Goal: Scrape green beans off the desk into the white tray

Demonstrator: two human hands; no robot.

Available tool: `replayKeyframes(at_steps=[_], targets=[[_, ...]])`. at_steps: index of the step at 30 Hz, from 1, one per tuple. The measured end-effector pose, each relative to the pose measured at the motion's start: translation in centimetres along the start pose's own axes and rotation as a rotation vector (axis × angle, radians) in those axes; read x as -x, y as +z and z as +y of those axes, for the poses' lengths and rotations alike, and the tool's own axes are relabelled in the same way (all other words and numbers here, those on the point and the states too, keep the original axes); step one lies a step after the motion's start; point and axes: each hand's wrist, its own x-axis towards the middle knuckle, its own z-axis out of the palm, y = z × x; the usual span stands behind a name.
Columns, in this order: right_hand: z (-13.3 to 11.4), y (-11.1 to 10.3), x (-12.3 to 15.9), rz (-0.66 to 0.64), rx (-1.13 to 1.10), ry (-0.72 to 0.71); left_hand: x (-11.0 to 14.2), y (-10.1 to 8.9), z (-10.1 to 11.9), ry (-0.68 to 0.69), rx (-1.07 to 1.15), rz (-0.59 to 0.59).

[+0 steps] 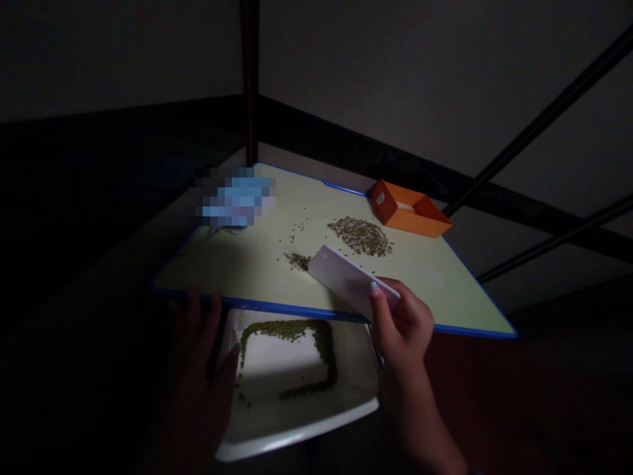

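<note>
My right hand (pixel 403 323) is closed on a flat, pale rectangular plate (pixel 341 277), thumb on its near face. The plate's far end touches a small heap of green beans or seeds (pixel 297 261) on the tabletop. Beyond it lies a larger pile of mixed green and pale grains (pixel 363 236). Below the table's front edge is a white tray (pixel 297 439), with green grains (pixel 326 356) lying mostly along its sides. My left hand (pixel 205 363), in deep shadow, is at the tray's left rim, its thumb over the inside and its fingers outside.
The pale tabletop (pixel 232 270) has a blue edge. An open orange box (pixel 415 214) stands at its far right corner. A blue-and-white item (pixel 237 201), blurred out, lies at the left. Dark bars and a wall are behind the table.
</note>
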Motion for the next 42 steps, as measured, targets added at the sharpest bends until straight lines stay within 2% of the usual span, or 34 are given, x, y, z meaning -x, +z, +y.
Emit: replayKeyframes(at_steps=[6,10,22,29,36,42], targets=[[0.1,-0.2,0.1,-0.005,-0.023,-0.006,-0.3,0.1,0.0,0.005,0.013,-0.013],[0.2,-0.1,0.1,-0.035,-0.033,-0.014,-0.3,-0.1,0.2,-0.045,0.02,-0.027],[-0.1,-0.4,-0.4,-0.08,-0.043,-0.098,-0.4,-0.1,0.0,-0.078,0.054,-0.021],[-0.3,-0.7,-0.8,-0.143,-0.071,-0.12,-0.4,-0.2,0.1,-0.089,0.072,-0.026],[0.3,-1.3,-1.3,-0.323,-0.23,-0.075,-0.5,-0.6,1.2,-0.165,0.044,-0.081],[0.8,-1.8,-1.2,-0.343,-0.344,-0.026,-0.7,-0.8,1.6,-0.185,0.024,-0.089]])
